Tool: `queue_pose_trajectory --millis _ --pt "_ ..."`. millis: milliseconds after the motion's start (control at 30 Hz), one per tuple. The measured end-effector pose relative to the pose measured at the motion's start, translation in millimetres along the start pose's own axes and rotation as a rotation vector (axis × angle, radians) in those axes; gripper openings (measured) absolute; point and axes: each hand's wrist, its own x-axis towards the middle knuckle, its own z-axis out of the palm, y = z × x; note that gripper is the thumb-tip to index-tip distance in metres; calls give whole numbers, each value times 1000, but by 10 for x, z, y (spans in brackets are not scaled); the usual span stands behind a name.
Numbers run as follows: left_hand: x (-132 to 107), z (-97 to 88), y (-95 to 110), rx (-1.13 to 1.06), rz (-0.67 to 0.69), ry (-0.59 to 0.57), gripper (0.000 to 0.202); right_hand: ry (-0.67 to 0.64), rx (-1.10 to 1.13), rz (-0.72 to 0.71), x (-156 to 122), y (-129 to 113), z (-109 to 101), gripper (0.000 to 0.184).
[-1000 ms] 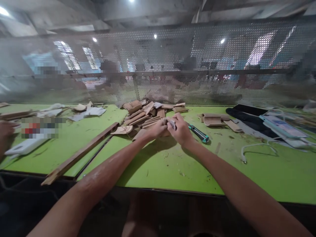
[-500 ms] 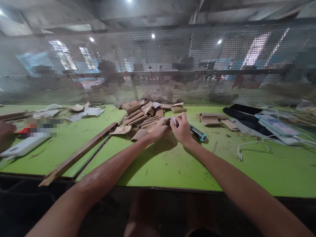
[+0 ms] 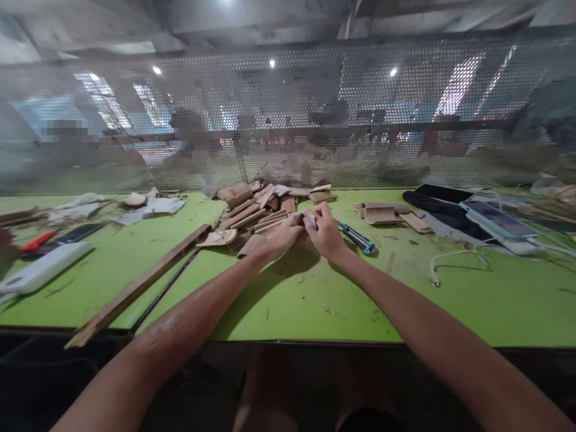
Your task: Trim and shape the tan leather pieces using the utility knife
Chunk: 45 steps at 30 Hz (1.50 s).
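Observation:
My left hand [image 3: 281,236] is closed around a small tan piece of bamboo [image 3: 297,218], mostly covered by the fingers. My right hand [image 3: 326,234] meets it from the right, fingers pinched on a small whitish piece [image 3: 309,216] that lies against the bamboo; its kind is not clear. Just behind and left of both hands is a heap of curved and flat bamboo pieces [image 3: 246,214]. A teal and black utility knife [image 3: 360,239] lies on the green table [image 3: 288,306], right beside my right wrist.
A long wooden strip [image 3: 144,282] lies at left, its end past the table edge. Farther left are a white power strip [image 3: 47,270], a red-handled tool [image 3: 38,241] and a phone [image 3: 80,233]. Bamboo pieces [image 3: 381,213], another phone [image 3: 497,218] and a cable [image 3: 459,254] lie right. A perforated screen [image 3: 297,120] stands behind.
My hands stay together, with the right hand's fingers shifted slightly along the bamboo piece. The whole view has moved a little. The other person's hand at far left has mostly left the view.

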Motion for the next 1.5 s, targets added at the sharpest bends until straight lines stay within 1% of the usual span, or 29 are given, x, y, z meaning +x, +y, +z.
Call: queue_pose_trajectory --millis 67,167,200,267,333,400,433,500,567,600,667,733,833,867,1000,1067,1133,1233,1300,1367,1433,1500 --pt "6 -11 -9 -14 -28 -12 16 14 -6 27 5 9 32 34" --pt "13 -17 -3 -32 -16 48 19 -24 29 -18 6 86 71 32" --pt "14 -13 5 -39 -20 52 20 -37 34 -18 7 129 77 31" --pt "15 2 26 -62 -36 9 25 -24 6 60 15 219 72 28" --pt "12 19 41 -87 -50 -65 30 -1 -9 122 31 268 43 27" --pt "9 26 37 -96 -46 -105 33 44 10 117 50 242 -1 24" --pt "8 23 26 -92 -33 -102 32 71 27 95 59 204 -23 22" --pt "9 4 -8 -73 -3 -60 27 103 63 41 71 111 -55 21" --pt "16 -19 -42 -55 14 -12 21 66 84 -8 70 43 -61 18" --pt "21 -29 -52 -52 10 -6 19 39 83 -17 64 30 -55 14" --pt "32 -38 -55 -60 -9 -33 17 10 60 3 51 40 -35 7" --pt "39 -36 -40 -68 -13 -49 17 10 35 26 43 73 -21 4" --pt "33 -19 -16 -50 2 -4 12 -32 32 -32 52 101 -34 8" --pt "28 -12 -12 -45 1 -6 11 -43 31 -49 59 103 -46 9" --pt "15 5 -13 -53 0 -92 13 -18 -16 -36 88 107 -103 13" --pt "20 -2 -22 -47 26 -89 16 -45 -39 -63 98 114 -129 15" --pt "33 -20 -38 -27 32 -79 19 -83 -62 -76 106 121 -155 14" --pt "59 -58 -71 13 44 -92 23 -83 -77 -15 118 131 -190 7" --pt "73 -84 -89 62 76 -83 25 -71 -33 -3 129 140 -210 6" --pt "82 -106 -98 111 82 -75 26 -70 53 -17 142 161 -228 10" --pt "87 -123 -99 115 45 -95 27 -68 133 5 155 194 -244 17" --pt "88 -138 -96 78 6 -145 29 -52 180 64 164 224 -259 24"
